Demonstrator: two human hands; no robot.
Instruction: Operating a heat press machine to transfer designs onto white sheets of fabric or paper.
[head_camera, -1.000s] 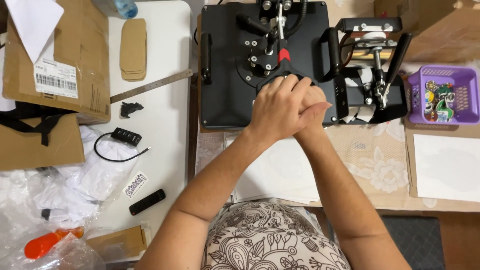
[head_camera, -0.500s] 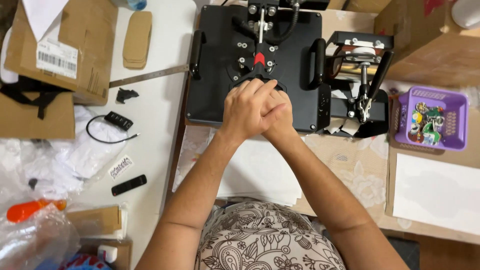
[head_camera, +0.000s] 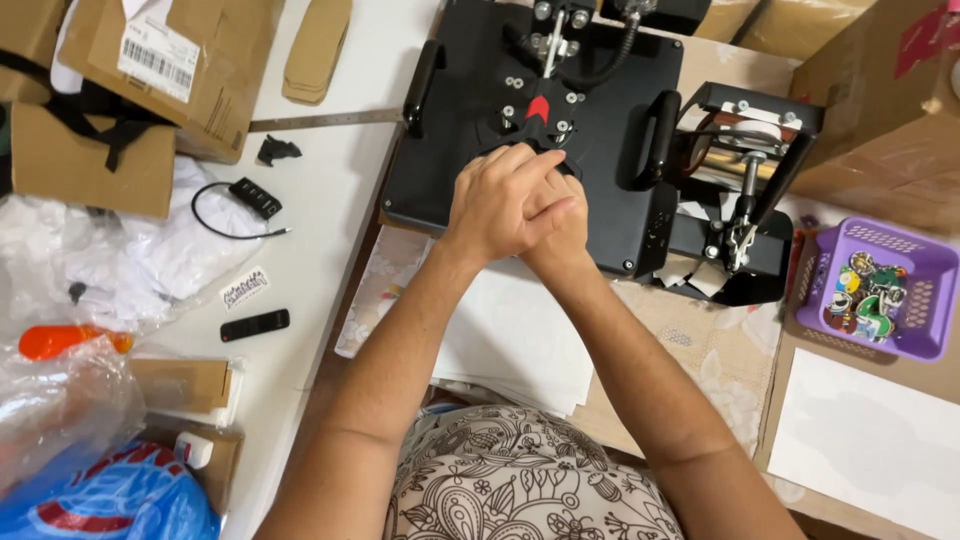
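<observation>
While stacked together, left hand (head_camera: 500, 200) over right hand (head_camera: 556, 225), pressing down on the handle of a flat black heat press (head_camera: 610, 150) with a red mark on top, sitting on the table (head_camera: 320, 210) at 12 o'clock.

Two hands, the left hand (head_camera: 500, 200) over the right hand (head_camera: 555, 225), grip one black heat press (head_camera: 610, 120). One purple basket (head_camera: 930, 290) stands near; cardboard boxes (head_camera: 90, 160) number perhaps four, edges cropped.

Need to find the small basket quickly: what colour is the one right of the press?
Purple, a slotted plastic basket holding small colourful items; it shows best in the head view.
</observation>
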